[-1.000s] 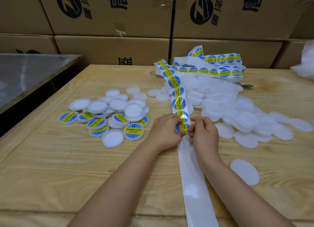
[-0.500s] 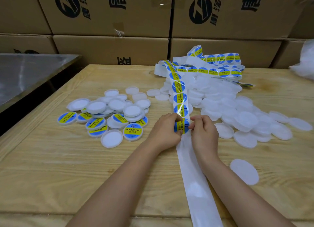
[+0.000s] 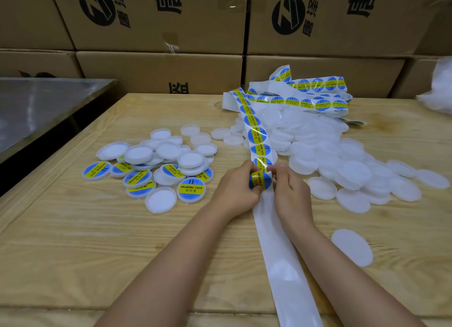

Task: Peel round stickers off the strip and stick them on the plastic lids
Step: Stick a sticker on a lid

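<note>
Blue-and-yellow round sticker (image 3: 260, 181), pinched at its edges by the fingers (image 3: 247, 169) of left hand (image 3: 234, 192) and right hand (image 3: 291, 194), curls off the strip (image 3: 281, 253) mid-desk (image 3: 73, 241); best peeled slowly, touching only the rim, then centred on a bare plastic lid (image 3: 322, 188) nearby.

A long white strip (image 3: 283, 258) is lying lengthwise down the middle, its near stretch bare, its far stretch carrying blue-and-yellow round stickers (image 3: 259, 135) into a loose tangle. The nearest sticker (image 3: 261, 181) is curling up off the strip. Stickered lids (image 3: 190, 189) are lying heaped to its left, plain white lids (image 3: 354, 172) to its right.
</note>
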Action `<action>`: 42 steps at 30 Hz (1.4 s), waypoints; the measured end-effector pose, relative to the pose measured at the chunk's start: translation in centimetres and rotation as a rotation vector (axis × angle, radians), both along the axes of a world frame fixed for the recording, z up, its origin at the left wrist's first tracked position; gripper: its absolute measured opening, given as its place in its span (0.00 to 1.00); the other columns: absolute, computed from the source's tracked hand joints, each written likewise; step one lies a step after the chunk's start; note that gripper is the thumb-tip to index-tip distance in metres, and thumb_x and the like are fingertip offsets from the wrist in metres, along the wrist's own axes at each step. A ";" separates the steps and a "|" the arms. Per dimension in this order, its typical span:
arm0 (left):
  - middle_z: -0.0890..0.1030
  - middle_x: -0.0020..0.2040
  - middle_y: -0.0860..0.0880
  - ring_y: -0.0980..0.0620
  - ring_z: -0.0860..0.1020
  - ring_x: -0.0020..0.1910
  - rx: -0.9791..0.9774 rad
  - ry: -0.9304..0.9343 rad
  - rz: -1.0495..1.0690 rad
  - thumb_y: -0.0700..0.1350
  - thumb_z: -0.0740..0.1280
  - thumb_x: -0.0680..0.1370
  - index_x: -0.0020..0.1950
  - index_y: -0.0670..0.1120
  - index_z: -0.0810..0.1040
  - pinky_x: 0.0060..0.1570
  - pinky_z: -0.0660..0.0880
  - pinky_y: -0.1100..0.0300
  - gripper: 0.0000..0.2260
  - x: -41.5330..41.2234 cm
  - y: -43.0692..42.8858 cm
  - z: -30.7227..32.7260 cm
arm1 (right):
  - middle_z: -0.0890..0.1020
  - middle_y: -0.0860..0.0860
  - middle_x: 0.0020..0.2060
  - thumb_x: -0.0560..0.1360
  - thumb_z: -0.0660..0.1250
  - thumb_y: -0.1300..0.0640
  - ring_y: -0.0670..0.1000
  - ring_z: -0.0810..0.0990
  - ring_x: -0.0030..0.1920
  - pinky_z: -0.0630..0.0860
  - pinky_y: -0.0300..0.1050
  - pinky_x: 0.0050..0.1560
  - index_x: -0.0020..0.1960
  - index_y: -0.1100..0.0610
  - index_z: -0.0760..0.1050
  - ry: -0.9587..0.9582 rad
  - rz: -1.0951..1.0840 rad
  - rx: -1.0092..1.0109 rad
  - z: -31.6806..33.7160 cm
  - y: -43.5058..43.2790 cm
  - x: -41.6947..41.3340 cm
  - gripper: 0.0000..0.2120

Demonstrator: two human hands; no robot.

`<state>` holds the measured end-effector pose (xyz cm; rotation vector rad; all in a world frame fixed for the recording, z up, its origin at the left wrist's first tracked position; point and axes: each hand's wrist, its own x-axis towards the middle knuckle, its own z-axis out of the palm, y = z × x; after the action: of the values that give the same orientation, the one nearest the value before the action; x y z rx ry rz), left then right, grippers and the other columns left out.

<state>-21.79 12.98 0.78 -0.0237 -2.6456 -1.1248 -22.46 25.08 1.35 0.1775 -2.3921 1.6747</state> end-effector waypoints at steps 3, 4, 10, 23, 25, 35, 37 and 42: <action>0.80 0.43 0.51 0.51 0.77 0.40 0.115 0.009 0.008 0.43 0.69 0.72 0.44 0.55 0.68 0.41 0.74 0.57 0.11 0.2 0.0 0.2 | 0.79 0.50 0.35 0.81 0.52 0.52 0.51 0.74 0.39 0.67 0.46 0.39 0.44 0.58 0.79 -0.019 -0.035 0.017 0.0 0.3 -0.3 0.20; 0.81 0.43 0.51 0.52 0.78 0.40 0.152 0.006 0.004 0.44 0.69 0.72 0.42 0.56 0.68 0.43 0.76 0.57 0.11 0.3 0.0 0.2 | 0.80 0.51 0.36 0.82 0.51 0.51 0.52 0.75 0.40 0.68 0.47 0.40 0.44 0.58 0.79 -0.013 -0.040 0.029 0.0 0.4 -0.4 0.21; 0.82 0.43 0.38 0.47 0.79 0.45 0.479 -0.118 -0.101 0.50 0.65 0.73 0.35 0.42 0.75 0.51 0.74 0.48 0.12 0.5 -0.2 0.8 | 0.82 0.55 0.36 0.81 0.46 0.44 0.55 0.78 0.41 0.71 0.49 0.45 0.40 0.62 0.79 -0.006 -0.013 0.124 0.2 0.7 -0.6 0.30; 0.77 0.53 0.37 0.43 0.76 0.54 0.914 -0.234 -0.156 0.39 0.55 0.80 0.47 0.38 0.76 0.60 0.70 0.56 0.11 -0.1 -1.2 2.1 | 0.80 0.54 0.38 0.80 0.46 0.43 0.56 0.76 0.42 0.68 0.49 0.41 0.44 0.59 0.74 -0.044 0.033 0.132 0.8 0.8 0.0 0.25; 0.76 0.60 0.36 0.42 0.76 0.60 1.001 -0.211 -0.153 0.38 0.55 0.80 0.56 0.36 0.73 0.65 0.68 0.52 0.11 -0.2 -1.5 1.9 | 0.80 0.55 0.41 0.81 0.48 0.46 0.58 0.75 0.44 0.68 0.50 0.42 0.47 0.60 0.69 -0.026 0.066 0.156 0.9 0.7 0.4 0.19; 0.79 0.57 0.36 0.42 0.78 0.59 0.808 -0.311 -0.218 0.31 0.61 0.76 0.55 0.44 0.71 0.61 0.70 0.56 0.12 0.3 -1.5 2.2 | 0.78 0.53 0.45 0.82 0.51 0.53 0.59 0.76 0.48 0.66 0.49 0.40 0.52 0.56 0.63 -0.001 0.138 0.284 1.1 0.3 0.6 0.07; 0.78 0.58 0.34 0.43 0.78 0.57 0.779 -0.301 -0.230 0.29 0.59 0.75 0.55 0.43 0.70 0.62 0.69 0.56 0.13 0.4 -1.6 2.3 | 0.79 0.56 0.47 0.82 0.51 0.54 0.60 0.76 0.48 0.66 0.50 0.40 0.54 0.58 0.63 -0.002 0.141 0.306 1.0 0.2 0.6 0.08; 0.81 0.57 0.39 0.50 0.74 0.64 0.563 -0.281 -0.250 0.30 0.59 0.76 0.61 0.49 0.66 0.74 0.51 0.47 0.19 0.5 -1.1 1.7 | 0.78 0.60 0.44 0.82 0.51 0.54 0.62 0.76 0.44 0.63 0.49 0.34 0.49 0.58 0.60 -0.044 0.087 0.310 0.8 0.1 0.4 0.07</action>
<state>-21.29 11.88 2.49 -0.0945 -2.4939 -2.0553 -22.11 25.16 2.16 0.3002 -2.7025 1.3426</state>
